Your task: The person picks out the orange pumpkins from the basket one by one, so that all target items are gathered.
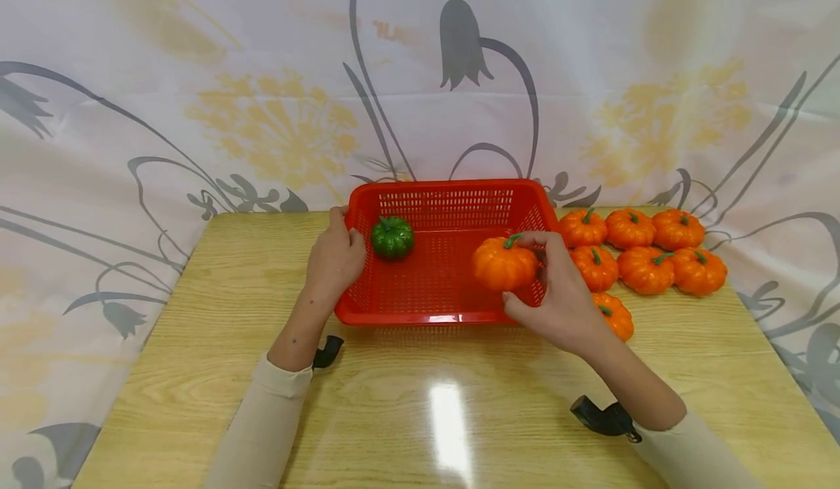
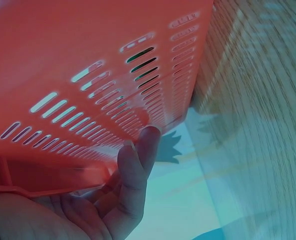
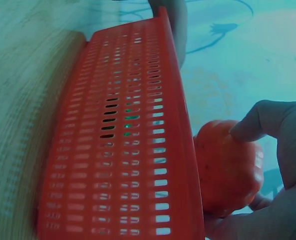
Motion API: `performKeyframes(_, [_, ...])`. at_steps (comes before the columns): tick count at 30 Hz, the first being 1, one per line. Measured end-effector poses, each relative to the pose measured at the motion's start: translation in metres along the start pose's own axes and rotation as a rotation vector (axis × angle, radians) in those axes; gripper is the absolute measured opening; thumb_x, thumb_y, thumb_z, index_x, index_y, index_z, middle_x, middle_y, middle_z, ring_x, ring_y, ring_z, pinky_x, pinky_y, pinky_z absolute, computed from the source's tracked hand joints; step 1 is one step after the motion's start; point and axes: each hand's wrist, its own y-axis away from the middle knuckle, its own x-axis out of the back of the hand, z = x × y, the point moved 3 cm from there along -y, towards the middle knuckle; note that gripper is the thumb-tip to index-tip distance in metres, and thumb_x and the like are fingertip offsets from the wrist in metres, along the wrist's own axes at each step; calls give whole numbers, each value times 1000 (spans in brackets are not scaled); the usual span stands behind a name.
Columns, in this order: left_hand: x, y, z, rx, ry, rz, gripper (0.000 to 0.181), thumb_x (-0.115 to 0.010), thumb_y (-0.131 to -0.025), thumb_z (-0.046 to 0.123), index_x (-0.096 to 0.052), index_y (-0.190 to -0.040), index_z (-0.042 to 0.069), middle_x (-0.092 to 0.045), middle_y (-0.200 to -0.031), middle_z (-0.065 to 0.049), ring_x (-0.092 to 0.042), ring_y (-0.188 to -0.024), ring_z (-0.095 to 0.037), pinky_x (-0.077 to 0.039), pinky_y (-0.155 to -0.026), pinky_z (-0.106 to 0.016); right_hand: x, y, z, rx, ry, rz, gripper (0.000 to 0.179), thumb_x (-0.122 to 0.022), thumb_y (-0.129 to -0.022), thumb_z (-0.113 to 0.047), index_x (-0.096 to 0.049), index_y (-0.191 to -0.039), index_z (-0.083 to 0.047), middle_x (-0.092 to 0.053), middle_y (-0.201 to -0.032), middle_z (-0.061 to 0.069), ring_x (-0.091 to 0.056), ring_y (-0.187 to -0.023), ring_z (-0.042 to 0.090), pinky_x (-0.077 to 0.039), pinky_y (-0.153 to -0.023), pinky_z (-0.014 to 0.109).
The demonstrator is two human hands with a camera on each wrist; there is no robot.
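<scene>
A red plastic basket (image 1: 433, 319) with slotted walls stands on the table. My left hand (image 1: 335, 256) grips its left rim; in the left wrist view the fingers (image 2: 133, 170) curl under that rim against the outer wall. My right hand (image 1: 558, 292) holds an orange toy pumpkin (image 1: 504, 264) with a green stem over the basket's right part. The right wrist view shows this pumpkin (image 3: 227, 167) at the rim's height, between thumb and fingers. Inside the basket, at the left, lies a dark green toy pumpkin (image 1: 392, 238).
Several orange pumpkins (image 1: 646, 270) sit in rows on the wooden table (image 1: 394, 401), right of the basket; one (image 1: 613, 316) lies nearer, partly behind my right hand. A patterned curtain (image 1: 275, 73) hangs behind the table. Black wrist mounts (image 1: 604, 417) stick out near both sleeves.
</scene>
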Motion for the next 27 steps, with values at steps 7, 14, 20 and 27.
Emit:
performKeyframes(7, [1,1,1,6,-2,-3,52,-41,-107,19,-37,-157,2,-69,-94,-24,-67,-73,-37,-57,-65,-48,9,14,6,-1,127,-2,84,-82,-81,-5,-38,-152,-8,-50,-144,8,-52,-127,27,-43,-95,17])
performKeyframes(14, [1,2,1,1,6,-1,52,-42,-107,18,-38,-157,3,-71,-96,-26,-69,-73,-37,-58,-65,-48,23,24,13,69,183,5,84,-88,-76,-3,-49,-151,-11,-46,-144,10,-46,-121,21,-39,-92,12])
performKeyframes(20, [0,1,1,-5,7,3,51,-42,-107,18,-38,-156,3,-71,-98,-26,-70,-74,-38,-59,-65,-49,39,32,15,7,218,-6,85,-91,-75,-4,-53,-151,-11,-43,-140,12,-47,-124,26,-38,-90,9])
performKeyframes(27, [0,0,-1,0,7,2,51,-43,-108,19,-38,-157,3,-72,-100,-27,-70,-75,-37,-59,-66,-49,58,37,10,15,256,4,86,-92,-74,-3,-50,-149,-8,-41,-139,14,-47,-125,28,-36,-93,4])
